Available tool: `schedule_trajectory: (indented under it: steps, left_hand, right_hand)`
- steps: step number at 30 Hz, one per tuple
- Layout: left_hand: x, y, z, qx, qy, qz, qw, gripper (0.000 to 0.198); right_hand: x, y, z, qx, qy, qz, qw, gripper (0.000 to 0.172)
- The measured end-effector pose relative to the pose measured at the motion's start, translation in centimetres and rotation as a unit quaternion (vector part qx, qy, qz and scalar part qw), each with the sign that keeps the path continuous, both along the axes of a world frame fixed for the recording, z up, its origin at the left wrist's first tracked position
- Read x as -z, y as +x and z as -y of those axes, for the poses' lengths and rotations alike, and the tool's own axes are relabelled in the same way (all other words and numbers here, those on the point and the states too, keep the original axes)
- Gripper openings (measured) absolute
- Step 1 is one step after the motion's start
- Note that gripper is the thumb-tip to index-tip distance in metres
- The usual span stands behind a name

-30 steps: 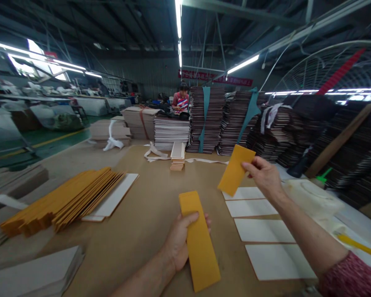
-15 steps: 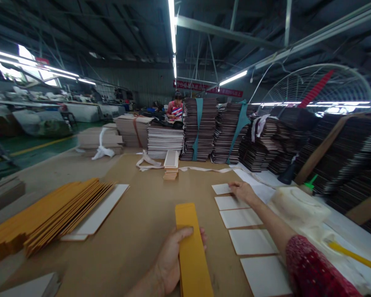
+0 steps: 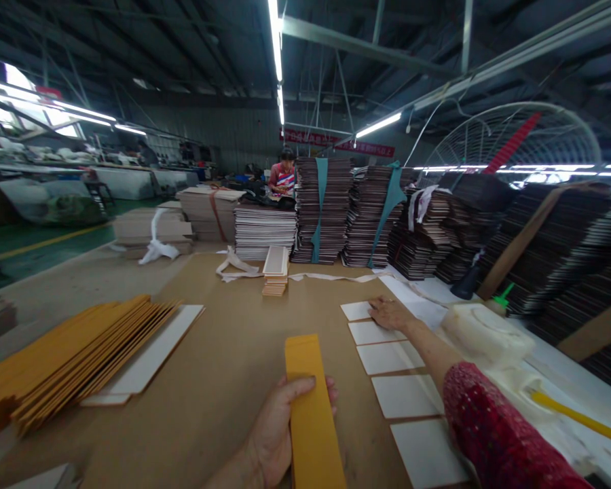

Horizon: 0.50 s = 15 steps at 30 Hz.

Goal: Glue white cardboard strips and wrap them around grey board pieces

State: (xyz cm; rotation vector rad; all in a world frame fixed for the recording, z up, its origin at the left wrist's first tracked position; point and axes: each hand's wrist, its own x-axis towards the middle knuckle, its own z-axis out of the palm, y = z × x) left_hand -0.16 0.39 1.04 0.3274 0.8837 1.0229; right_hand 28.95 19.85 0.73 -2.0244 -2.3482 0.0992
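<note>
My left hand [image 3: 278,428] grips a long yellow strip of board [image 3: 310,414], thumb on top and fingertips curling round its right edge. The strip points away from me, over the brown table. On the right, my right hand [image 3: 391,314] lies over the farthest white card [image 3: 355,311] of a row, fingers extended and touching it; their undersides are hidden. Several more white cards, among them a near one [image 3: 428,451], line up toward me below that forearm. Left of my left hand, a fanned pile of yellow strips [image 3: 89,346] rests beside a long white board [image 3: 155,350].
A small stack of narrow boards [image 3: 275,272] stands mid-table near a loose white cloth strip [image 3: 330,277]. Tall tied board stacks [image 3: 322,210] line the back. At right are a whitish plastic container [image 3: 486,333], a yellow stick [image 3: 580,418] and a fan [image 3: 514,139]. Another person [image 3: 284,176] sits behind.
My right hand has settled lower and flatter over the farthest white card, its forearm shifting left. My left hand keeps hold of the yellow strip. The whole view has shifted slightly.
</note>
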Motion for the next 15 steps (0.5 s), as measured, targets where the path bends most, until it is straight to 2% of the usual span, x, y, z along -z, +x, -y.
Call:
schedule_trajectory:
  steps: [7,11,13,15]
  left_hand:
    - [-0.2,-0.2,-0.1,0.011,-0.013,0.020,1.000,0.022]
    - [0.3,-0.3,-0.3,-0.034,0.058,0.026,0.997,0.018]
    - [0.4,-0.3,-0.4,-0.055,0.098,0.016,0.994,0.025]
    - [0.3,-0.3,-0.5,-0.072,0.119,0.007,0.990,0.035]
  right_hand:
    - [-1.4,-1.1,2.0,0.016,-0.024,-0.034,0.999,0.035]
    - [-2.2,-3.4,3.4,0.036,-0.014,-0.109,0.993,0.039]
    - [-2.6,-5.6,4.6,0.008,-0.023,-0.172,0.985,0.038]
    - [-2.9,-8.2,6.3,-0.052,-0.067,-0.249,0.965,0.034]
